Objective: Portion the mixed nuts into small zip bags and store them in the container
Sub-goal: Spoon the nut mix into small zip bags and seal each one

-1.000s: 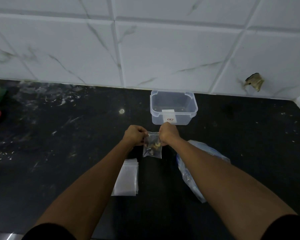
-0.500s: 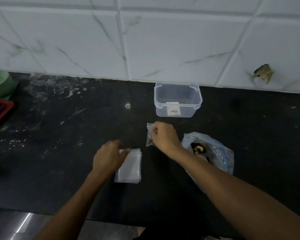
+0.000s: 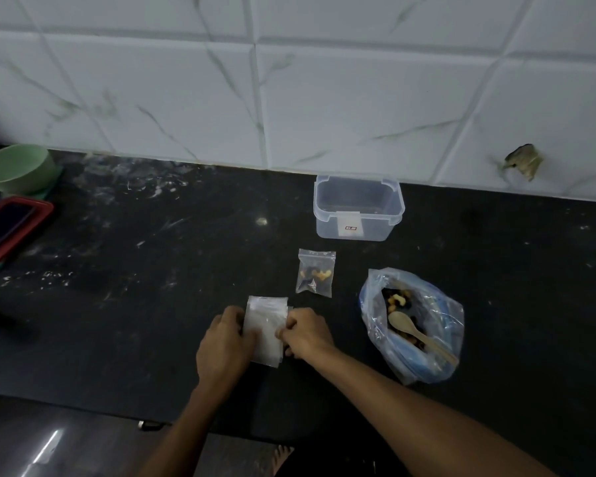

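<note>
Fingers (image 3: 283, 333) of the right hand (image 3: 307, 333) are curled at the right edge of the stack (image 3: 265, 325) of empty zip bags, seemingly pinching the top one, while the left hand (image 3: 226, 342) is laid on the stack's left side; whether it grips cannot be told. A fresh bag is judged to be in the course of being taken. One filled bag (image 3: 315, 273) lies just beyond the stack, not yet stored; the container (image 3: 358, 210) stands farther beyond, apparently empty. The nut bag (image 3: 413, 325) with its spoon (image 3: 417, 333) lies right of the stack. Next, one bag must be peeled free, opened and filled.
</note>
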The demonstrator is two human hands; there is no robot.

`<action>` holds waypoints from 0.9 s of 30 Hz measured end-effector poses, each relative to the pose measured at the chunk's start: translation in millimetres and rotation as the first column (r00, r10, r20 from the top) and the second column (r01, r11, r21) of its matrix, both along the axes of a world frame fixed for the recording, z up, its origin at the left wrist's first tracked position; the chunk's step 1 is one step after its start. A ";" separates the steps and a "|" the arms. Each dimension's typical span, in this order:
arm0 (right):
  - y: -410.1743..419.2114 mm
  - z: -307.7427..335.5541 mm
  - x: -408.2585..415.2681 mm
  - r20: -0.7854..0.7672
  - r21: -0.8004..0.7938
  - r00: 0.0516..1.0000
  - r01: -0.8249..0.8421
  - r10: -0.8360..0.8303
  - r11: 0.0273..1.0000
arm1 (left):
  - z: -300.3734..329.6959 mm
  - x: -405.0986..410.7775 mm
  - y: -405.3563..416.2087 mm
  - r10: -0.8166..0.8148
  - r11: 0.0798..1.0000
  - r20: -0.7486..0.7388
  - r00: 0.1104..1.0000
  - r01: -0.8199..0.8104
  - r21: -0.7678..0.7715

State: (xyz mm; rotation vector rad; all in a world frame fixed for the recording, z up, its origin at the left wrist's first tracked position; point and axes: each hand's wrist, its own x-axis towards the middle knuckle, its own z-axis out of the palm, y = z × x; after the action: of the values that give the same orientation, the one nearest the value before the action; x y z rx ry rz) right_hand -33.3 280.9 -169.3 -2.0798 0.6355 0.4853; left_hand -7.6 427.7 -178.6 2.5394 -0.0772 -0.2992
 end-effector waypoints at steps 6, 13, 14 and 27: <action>-6.3 8.0 -7.0 0.088 0.037 0.996 -0.004 0.001 0.999 | 7.2 -1.8 8.5 0.048 0.997 0.124 0.991 -0.040 -0.061; -6.6 11.1 -9.8 0.050 0.044 0.997 -0.053 0.051 0.998 | 17.2 1.5 2.1 0.032 0.996 0.122 0.992 -0.022 -0.081; -5.4 9.5 -9.9 0.052 0.041 0.998 -0.040 0.038 0.998 | 16.5 1.5 0.7 0.030 0.996 0.101 0.994 -0.022 -0.082; -13.5 35.8 -43.4 0.487 -0.134 0.866 -0.054 0.113 0.989 | 58.0 -15.8 -17.5 0.069 0.916 -0.097 0.993 -0.102 -0.389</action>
State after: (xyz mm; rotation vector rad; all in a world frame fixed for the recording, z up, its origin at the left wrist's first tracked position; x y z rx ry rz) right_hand -76.7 267.3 -133.5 -2.2280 0.2723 -0.0529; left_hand -23.4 410.2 -120.7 2.1209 0.0063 -0.3168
